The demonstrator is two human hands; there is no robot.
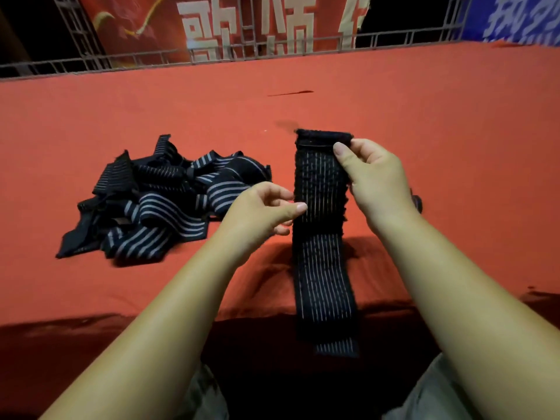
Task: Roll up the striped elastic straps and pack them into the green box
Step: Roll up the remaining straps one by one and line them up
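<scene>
Right hand [375,177] pinches the fuzzy top end of a ribbed black pinstriped strap [321,268] hanging limp over the red-cloth bench [424,101]; left hand [263,210] thumb touches its edge, grip unclear; more striped straps [157,201] lie tangled at left

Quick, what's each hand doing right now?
Left hand: at the strap's left edge; grip cannot be told.
Right hand: pinching the strap's top end.

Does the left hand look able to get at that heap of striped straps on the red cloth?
Probably yes: the left hand hovers just beside the heap, with nothing lying between them, while the right hand pinches the hanging strap at its top.
</scene>
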